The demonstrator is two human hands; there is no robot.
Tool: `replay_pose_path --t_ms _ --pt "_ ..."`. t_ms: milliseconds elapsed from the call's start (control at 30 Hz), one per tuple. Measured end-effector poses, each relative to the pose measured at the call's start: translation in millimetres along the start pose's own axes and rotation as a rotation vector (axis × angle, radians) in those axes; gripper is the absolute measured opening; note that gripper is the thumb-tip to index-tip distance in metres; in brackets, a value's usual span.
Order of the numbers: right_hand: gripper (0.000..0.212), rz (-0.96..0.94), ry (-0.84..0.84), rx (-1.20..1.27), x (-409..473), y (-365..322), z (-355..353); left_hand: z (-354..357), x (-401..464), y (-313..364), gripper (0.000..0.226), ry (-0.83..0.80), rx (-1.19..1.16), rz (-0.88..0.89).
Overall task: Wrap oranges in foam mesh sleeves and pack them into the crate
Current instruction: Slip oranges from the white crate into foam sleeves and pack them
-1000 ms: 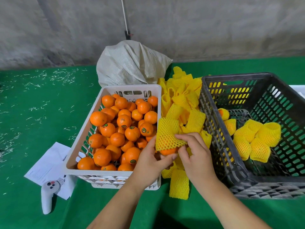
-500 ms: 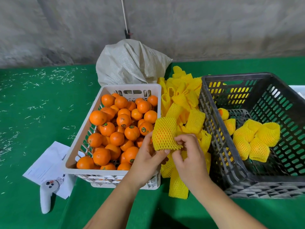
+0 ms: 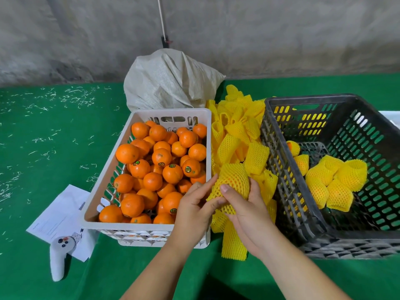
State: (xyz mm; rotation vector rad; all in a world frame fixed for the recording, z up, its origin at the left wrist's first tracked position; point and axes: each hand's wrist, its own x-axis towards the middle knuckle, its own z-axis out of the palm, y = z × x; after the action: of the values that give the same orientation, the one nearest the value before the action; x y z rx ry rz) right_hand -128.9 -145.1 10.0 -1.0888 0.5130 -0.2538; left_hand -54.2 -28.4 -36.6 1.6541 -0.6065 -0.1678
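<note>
The sleeved orange (image 3: pixel 233 180) shows only as an orange tint through its yellow foam mesh; its lower part is hidden behind the fingers. The left hand (image 3: pixel 194 204) pinches the mesh's loose lower edge, and the right hand (image 3: pixel 244 204) curls round it from beneath. Behind the fingertips lie loose sleeves (image 3: pixel 236 131); right of them, the dark crate (image 3: pixel 281 169), its near corner cut off.

Bare forearms, no sleeves; short unpainted nails on fingers (image 3: pixel 225 188).
</note>
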Motion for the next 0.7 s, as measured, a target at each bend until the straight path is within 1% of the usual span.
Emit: replay_pose_path --t_ms 67,167,233,300,367,400,500,533,600,633,667,700 --pt "0.082 -0.013 0.027 0.070 2.6 0.0 -3.6 -0.6 -1.9 -2.0 0.040 0.016 -0.045 0.037" --pt "0.078 0.013 0.102 0.164 7.5 -0.1 -8.2 2.8 -5.0 -1.4 0.038 -0.004 0.035 0.088" --pt "0.073 0.003 0.123 0.231 10.5 0.4 -11.6 6.2 -7.6 -0.8 0.042 -0.070 0.130 0.151" --pt "0.074 -0.011 0.107 0.270 12.6 -1.5 -15.1 7.7 -9.8 -2.5 0.046 -0.188 0.194 0.222" --pt "0.074 -0.035 0.108 0.224 16.3 -10.2 -22.3 6.1 -10.0 -3.9 0.047 -0.263 0.218 0.219" --pt "0.070 -0.064 0.126 0.178 20.6 -17.3 -30.1 4.1 -9.2 -4.3 0.046 -0.253 0.211 0.182" --pt "0.059 -0.248 0.230 0.019 40.3 -52.3 -71.6 -3.6 -5.0 -5.8 0.032 -0.151 0.130 0.042" --pt "0.057 -0.330 0.291 -0.077 46.5 -65.9 -88.4 -5.8 -4.0 -6.5 0.026 -0.128 0.089 -0.001" --pt "0.055 -0.456 0.452 -0.376 57.3 -90.2 -123.4 -9.3 -2.1 -6.9 0.024 -0.105 0.034 -0.077" --pt "0.055 -0.474 0.523 -0.572 63.5 -99.3 -140.6 -10.5 -1.5 -6.6 0.024 -0.096 0.019 -0.107" --pt "0.056 -0.457 0.564 -0.786 71.1 -104.5 -158.0 -11.1 -0.6 -5.2 0.023 -0.091 0.008 -0.134" --pt "0.059 -0.403 0.567 -1.001 80.0 -104.6 -176.3 -11.4 0.1 -3.5 0.023 -0.091 0.005 -0.155"
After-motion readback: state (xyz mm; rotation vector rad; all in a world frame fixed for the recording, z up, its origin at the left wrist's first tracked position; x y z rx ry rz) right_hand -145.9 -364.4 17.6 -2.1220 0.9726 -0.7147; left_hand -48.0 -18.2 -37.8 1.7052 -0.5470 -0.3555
